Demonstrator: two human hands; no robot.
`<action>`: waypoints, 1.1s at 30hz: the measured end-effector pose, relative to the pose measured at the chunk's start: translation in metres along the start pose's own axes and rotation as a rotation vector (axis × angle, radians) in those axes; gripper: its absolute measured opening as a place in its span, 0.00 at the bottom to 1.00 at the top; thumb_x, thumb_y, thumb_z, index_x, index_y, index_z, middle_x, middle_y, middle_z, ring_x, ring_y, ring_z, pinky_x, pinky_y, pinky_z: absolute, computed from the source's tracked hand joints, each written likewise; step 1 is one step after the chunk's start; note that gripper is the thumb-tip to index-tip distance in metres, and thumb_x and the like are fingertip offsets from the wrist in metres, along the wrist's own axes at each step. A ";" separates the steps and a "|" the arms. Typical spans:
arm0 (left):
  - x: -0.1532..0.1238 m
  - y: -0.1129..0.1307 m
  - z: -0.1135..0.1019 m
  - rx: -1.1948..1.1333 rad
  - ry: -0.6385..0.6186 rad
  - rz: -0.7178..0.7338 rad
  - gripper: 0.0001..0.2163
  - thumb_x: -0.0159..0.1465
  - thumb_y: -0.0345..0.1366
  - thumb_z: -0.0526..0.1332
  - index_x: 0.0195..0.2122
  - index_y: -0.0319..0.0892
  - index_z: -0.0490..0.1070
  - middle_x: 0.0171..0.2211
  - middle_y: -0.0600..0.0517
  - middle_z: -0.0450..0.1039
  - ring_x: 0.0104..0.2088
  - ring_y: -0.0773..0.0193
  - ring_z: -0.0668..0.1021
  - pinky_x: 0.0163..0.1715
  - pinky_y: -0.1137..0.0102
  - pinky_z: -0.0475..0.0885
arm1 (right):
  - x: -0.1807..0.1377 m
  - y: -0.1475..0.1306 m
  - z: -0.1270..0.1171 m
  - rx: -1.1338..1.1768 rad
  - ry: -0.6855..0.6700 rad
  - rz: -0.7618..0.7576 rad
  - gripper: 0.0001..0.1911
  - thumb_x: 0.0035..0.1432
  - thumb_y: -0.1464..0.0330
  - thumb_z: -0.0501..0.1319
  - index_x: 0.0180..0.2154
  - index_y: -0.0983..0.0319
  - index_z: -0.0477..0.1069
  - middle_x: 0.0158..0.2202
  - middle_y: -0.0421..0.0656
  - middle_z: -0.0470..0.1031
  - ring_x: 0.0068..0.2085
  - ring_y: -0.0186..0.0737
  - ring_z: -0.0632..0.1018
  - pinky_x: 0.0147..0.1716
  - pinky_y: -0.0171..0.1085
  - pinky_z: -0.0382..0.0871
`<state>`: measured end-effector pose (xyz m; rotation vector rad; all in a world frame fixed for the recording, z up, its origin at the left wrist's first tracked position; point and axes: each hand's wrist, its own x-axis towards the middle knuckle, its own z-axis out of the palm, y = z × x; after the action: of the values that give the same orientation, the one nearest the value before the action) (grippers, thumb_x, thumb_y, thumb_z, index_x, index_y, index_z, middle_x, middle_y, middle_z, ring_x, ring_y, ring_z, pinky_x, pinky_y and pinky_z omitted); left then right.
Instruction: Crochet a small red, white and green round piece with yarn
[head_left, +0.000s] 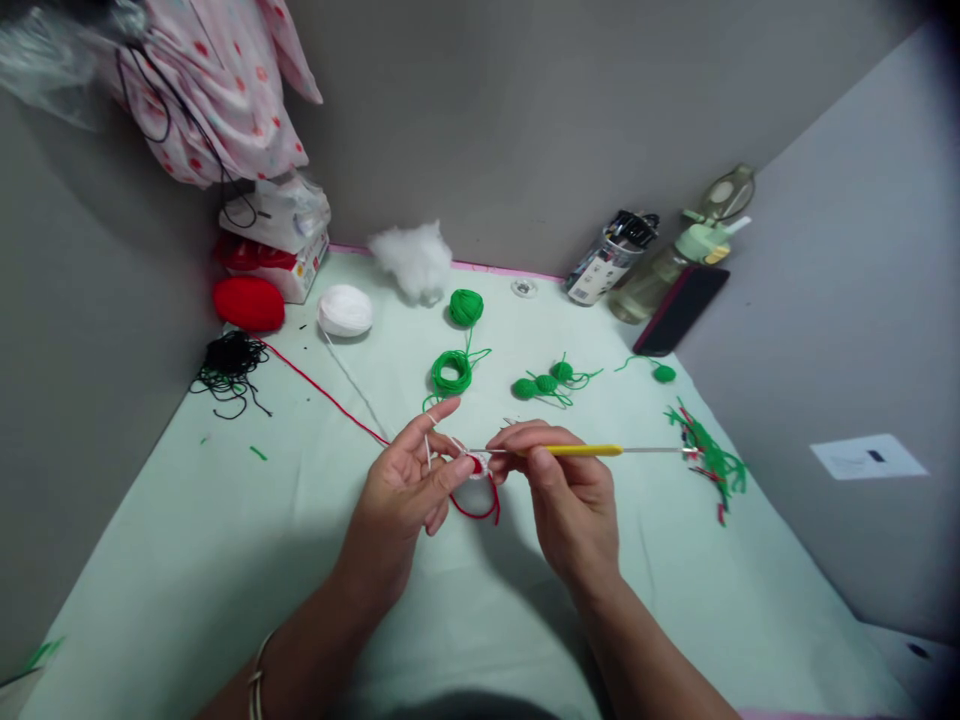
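Crochet piece point(478, 464): small, red and white, held above the middle of the table point(300, 520); loose red tail point(475, 516) curls beneath. Hook point(589, 450): yellow handle, thin metal shaft either side, roughly level, one end at piece. Red yarn point(249, 304), white yarn point(345, 311): balls near far left corner, strands leading toward piece.

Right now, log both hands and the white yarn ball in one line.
left hand: holds red-white crochet piece | right hand: holds yellow-handled hook | white yarn ball: on table
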<state>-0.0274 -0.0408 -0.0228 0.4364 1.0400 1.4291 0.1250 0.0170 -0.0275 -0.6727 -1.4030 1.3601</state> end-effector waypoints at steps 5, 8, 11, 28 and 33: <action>0.001 -0.001 0.001 0.033 0.029 0.037 0.26 0.59 0.37 0.78 0.58 0.46 0.77 0.35 0.58 0.73 0.17 0.82 0.63 0.15 0.81 0.58 | -0.003 -0.001 0.003 0.002 0.030 -0.029 0.09 0.72 0.66 0.62 0.42 0.58 0.82 0.39 0.43 0.81 0.34 0.37 0.82 0.35 0.39 0.81; 0.002 -0.004 0.000 0.050 0.028 0.062 0.21 0.59 0.37 0.77 0.53 0.46 0.79 0.34 0.58 0.72 0.16 0.82 0.63 0.15 0.81 0.57 | -0.005 -0.003 0.004 -0.156 0.022 -0.158 0.10 0.73 0.68 0.61 0.43 0.57 0.83 0.38 0.44 0.82 0.38 0.41 0.82 0.37 0.41 0.80; 0.003 -0.007 0.000 0.066 0.043 0.081 0.14 0.60 0.37 0.76 0.47 0.44 0.82 0.33 0.58 0.72 0.16 0.82 0.64 0.15 0.81 0.57 | -0.007 -0.004 0.003 -0.319 -0.005 -0.278 0.11 0.73 0.72 0.60 0.45 0.56 0.83 0.38 0.44 0.83 0.42 0.42 0.81 0.42 0.42 0.78; 0.002 -0.003 -0.001 0.011 -0.009 -0.056 0.37 0.55 0.28 0.76 0.67 0.46 0.71 0.31 0.61 0.71 0.15 0.82 0.61 0.13 0.81 0.55 | -0.003 -0.001 0.003 -0.203 -0.031 -0.152 0.09 0.71 0.67 0.64 0.45 0.50 0.84 0.42 0.40 0.87 0.44 0.41 0.83 0.48 0.43 0.76; 0.002 -0.004 -0.002 0.002 0.000 -0.008 0.30 0.59 0.31 0.75 0.63 0.48 0.74 0.35 0.59 0.72 0.17 0.82 0.63 0.15 0.81 0.58 | -0.003 0.000 0.001 -0.062 0.011 -0.034 0.09 0.71 0.64 0.64 0.43 0.55 0.84 0.40 0.43 0.85 0.39 0.39 0.82 0.39 0.39 0.78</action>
<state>-0.0274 -0.0402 -0.0274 0.4326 1.0418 1.4209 0.1248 0.0138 -0.0287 -0.6934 -1.4464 1.2890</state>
